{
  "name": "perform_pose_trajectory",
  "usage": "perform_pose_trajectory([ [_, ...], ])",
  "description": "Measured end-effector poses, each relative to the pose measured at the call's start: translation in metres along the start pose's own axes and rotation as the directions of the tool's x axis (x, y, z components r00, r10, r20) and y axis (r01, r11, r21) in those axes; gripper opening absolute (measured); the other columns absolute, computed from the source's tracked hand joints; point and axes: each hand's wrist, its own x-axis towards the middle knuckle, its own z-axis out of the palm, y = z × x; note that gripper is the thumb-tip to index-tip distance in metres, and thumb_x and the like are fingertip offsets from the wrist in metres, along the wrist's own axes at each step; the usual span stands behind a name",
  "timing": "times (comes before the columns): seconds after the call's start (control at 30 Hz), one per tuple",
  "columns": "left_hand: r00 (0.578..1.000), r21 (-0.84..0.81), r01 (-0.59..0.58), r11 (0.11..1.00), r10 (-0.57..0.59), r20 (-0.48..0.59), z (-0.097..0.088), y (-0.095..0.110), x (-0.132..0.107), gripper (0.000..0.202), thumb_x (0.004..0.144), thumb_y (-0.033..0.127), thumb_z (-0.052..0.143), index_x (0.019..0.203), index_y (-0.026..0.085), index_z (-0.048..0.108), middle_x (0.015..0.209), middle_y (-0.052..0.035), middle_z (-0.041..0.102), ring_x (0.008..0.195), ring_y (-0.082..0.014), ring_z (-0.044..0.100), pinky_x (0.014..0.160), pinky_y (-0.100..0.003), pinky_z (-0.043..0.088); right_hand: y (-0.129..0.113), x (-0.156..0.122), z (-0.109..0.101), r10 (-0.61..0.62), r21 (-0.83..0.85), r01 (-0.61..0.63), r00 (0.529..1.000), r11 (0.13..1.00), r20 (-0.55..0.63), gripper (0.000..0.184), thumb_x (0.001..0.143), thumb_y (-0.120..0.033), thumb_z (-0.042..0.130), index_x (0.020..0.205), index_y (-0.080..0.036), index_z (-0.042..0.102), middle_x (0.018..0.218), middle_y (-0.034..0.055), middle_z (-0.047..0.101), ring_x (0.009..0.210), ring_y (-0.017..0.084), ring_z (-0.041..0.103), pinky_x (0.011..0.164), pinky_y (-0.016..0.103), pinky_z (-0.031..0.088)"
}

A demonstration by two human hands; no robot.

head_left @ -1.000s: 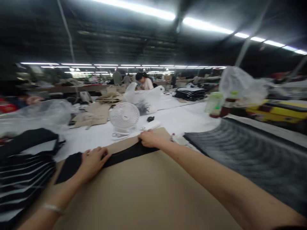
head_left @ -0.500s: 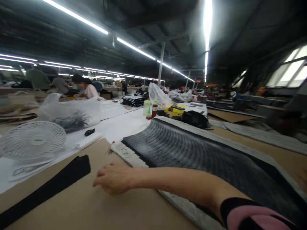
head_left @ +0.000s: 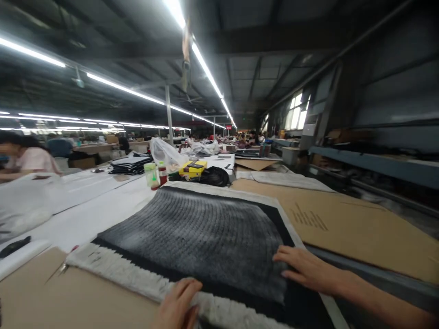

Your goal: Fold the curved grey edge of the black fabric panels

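A thick stack of dark cut fabric (head_left: 206, 233) with a white fuzzy border lies on the long table in front of me. My right hand (head_left: 307, 269) lies flat on its right side, fingers stretched out and pointing left. My left hand (head_left: 178, 306) rests on the stack's near white edge at the bottom of the view, fingers curled down onto it; whether it grips the edge is unclear. Brown paper (head_left: 68, 297) lies under and to the left of the stack.
Beyond the stack stand bottles (head_left: 156, 175), a yellow box (head_left: 194, 169), a black bag (head_left: 214, 176) and a clear plastic bag (head_left: 164, 153). Brown cardboard (head_left: 343, 219) covers the table's right side. Folded dark pieces (head_left: 130, 165) lie further back. A person in pink (head_left: 29, 157) sits far left.
My view has swung right, from the black strip and white fan to the dark stack. Both hands left the black strip and now lie on the stack.
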Motion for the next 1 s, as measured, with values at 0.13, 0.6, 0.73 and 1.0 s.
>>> perform_pose_trajectory([
  [0.13, 0.983, -0.031, -0.056, 0.998, 0.061, 0.171, 0.054, 0.089, 0.044, 0.049, 0.083, 0.011, 0.04, 0.129, 0.021, 0.055, 0.132, -0.0087, 0.061, 0.123, -0.0215, 0.054, 0.107, -0.038, 0.046, 0.017, -0.045, 0.005, 0.021, 0.067, -0.023, 0.999, 0.998, 0.026, 0.031, 0.093, -0.028, 0.057, 0.123, -0.022, 0.057, 0.118, 0.0093, 0.053, 0.108, 0.026, 0.053, 0.096, 0.044, 0.043],
  [0.6, 0.943, 0.047, -0.155, 0.987, 0.134, 0.304, 0.142, 0.134, 0.062, 0.058, 0.091, 0.011, 0.03, 0.147, 0.028, 0.03, 0.149, 0.0027, 0.046, 0.146, -0.0244, 0.022, 0.121, -0.057, 0.018, 0.026, -0.042, 0.038, -0.173, -0.091, 0.178, 0.983, 0.98, 0.068, 0.027, 0.092, -0.021, 0.062, 0.119, -0.019, 0.055, 0.11, 0.007, 0.054, 0.097, 0.024, 0.051, 0.085, 0.04, 0.041],
  [0.73, 0.951, 0.043, -0.117, 0.992, 0.099, 0.294, 0.143, 0.137, 0.06, 0.054, 0.094, 0.016, 0.03, 0.147, 0.029, 0.029, 0.148, 0.0036, 0.046, 0.146, -0.025, 0.022, 0.12, -0.06, 0.016, 0.032, -0.034, 0.045, -0.249, -0.209, 0.26, 0.966, 0.943, 0.075, 0.012, 0.093, -0.016, 0.054, 0.105, -0.017, 0.058, 0.099, 0.0061, 0.056, 0.088, 0.023, 0.052, 0.077, 0.037, 0.04],
  [1.0, 0.967, 0.007, -0.048, 0.999, 0.045, 0.249, 0.147, 0.139, 0.058, 0.051, 0.096, 0.022, 0.035, 0.146, 0.031, 0.031, 0.143, 0.0034, 0.053, 0.145, -0.0239, 0.026, 0.12, -0.06, 0.015, 0.039, -0.027, 0.055, -0.354, -0.299, 0.352, 0.934, 0.887, 0.048, 0.024, 0.097, -0.012, 0.035, 0.087, -0.015, 0.056, 0.086, 0.0055, 0.054, 0.073, 0.019, 0.051, 0.061, 0.031, 0.036],
])
